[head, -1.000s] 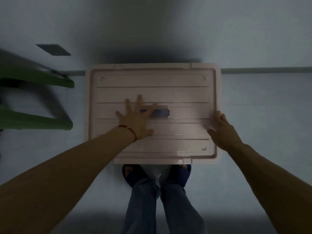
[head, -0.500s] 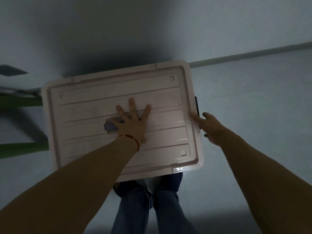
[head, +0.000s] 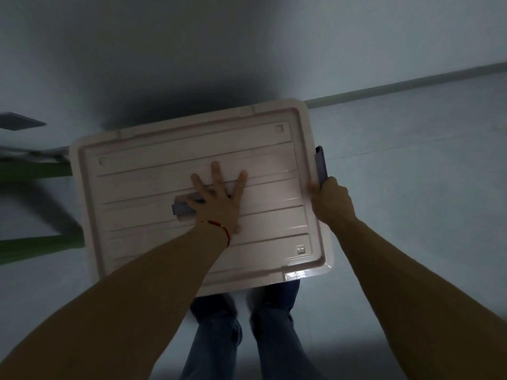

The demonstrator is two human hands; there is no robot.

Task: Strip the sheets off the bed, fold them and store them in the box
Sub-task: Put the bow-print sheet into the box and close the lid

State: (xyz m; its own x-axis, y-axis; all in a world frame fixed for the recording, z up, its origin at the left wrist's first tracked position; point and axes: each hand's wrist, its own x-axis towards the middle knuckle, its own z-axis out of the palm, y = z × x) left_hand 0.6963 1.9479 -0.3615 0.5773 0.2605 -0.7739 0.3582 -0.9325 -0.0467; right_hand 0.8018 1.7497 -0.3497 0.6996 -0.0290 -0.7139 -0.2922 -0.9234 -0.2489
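A pale pink storage box with its ribbed lid (head: 170,165) on stands on the floor in front of my feet. My left hand (head: 218,200) lies flat on the middle of the lid with fingers spread, partly over a grey handle (head: 181,208). My right hand (head: 330,200) grips the grey side latch (head: 320,163) at the box's right edge, fingers curled round it. No sheets are in sight; the inside of the box is hidden by the lid.
A green frame (head: 35,171) stands to the left of the box, touching its left side. A wall and skirting strip (head: 411,83) run behind the box. Pale floor lies open to the right. My jeans legs (head: 247,338) are just below the box.
My right hand has closed round the grey side latch, which now stands up from the box's edge. My left hand stays flat on the lid. The view has shifted slightly.
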